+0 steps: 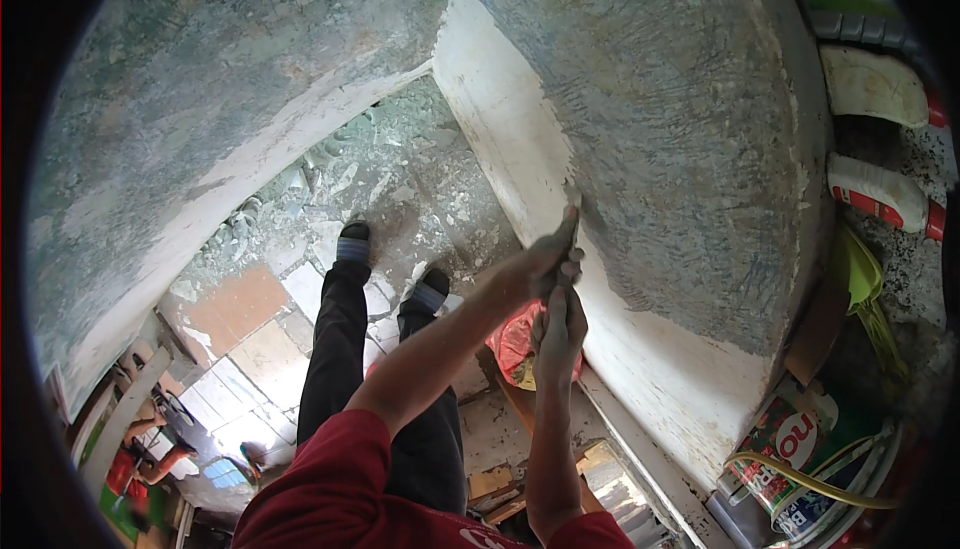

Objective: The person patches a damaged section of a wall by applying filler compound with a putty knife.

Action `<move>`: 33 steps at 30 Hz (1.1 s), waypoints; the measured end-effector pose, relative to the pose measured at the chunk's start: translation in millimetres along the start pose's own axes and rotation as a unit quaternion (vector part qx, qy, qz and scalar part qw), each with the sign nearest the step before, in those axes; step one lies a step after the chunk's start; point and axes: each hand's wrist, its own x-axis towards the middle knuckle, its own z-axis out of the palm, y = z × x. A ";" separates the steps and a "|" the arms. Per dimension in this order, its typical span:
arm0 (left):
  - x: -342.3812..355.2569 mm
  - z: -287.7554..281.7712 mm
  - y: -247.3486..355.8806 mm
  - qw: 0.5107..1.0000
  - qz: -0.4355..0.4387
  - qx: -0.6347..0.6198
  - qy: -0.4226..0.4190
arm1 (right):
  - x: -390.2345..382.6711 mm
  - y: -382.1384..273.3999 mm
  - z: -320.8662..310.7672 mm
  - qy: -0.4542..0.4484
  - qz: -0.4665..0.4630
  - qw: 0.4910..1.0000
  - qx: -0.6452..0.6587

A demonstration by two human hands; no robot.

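Note:
Both my hands are closed one above the other around a slim scraper (572,194). Its narrow tip reaches up against the wall on my right, by the ragged border between the grey scraped area (680,149) and the white paint (520,99). My left hand (548,261) grips higher up, nearer the tip. Just below it, my right hand (560,329) wraps the lower end, and the fingers hide most of the handle. Grey dust coats the fingers of both hands.
Paint flakes and rubble (330,164) litter the floor around my sandalled feet (352,244). A red plastic bag (515,344) lies below my hands. Paint buckets (800,439) stand at lower right; brushes (875,194) lie above them. At far lower left is a person in red (125,474).

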 end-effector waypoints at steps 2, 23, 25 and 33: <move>-2.9 23.7 -2.2 0.997 0.033 -0.070 0.025 | 4.9 -16.1 1.5 0.007 -0.012 1.000 -0.006; 10.7 -2.6 6.6 0.993 0.063 -0.094 -0.046 | 13.0 -10.9 27.4 0.029 -0.076 0.990 -0.112; -1.0 4.4 -5.9 0.999 0.027 -0.019 0.018 | 0.3 2.2 10.9 0.051 -0.099 0.988 -0.105; 9.1 -8.6 -2.2 0.998 0.052 0.022 0.000 | 4.8 2.6 22.1 0.054 -0.111 0.988 -0.090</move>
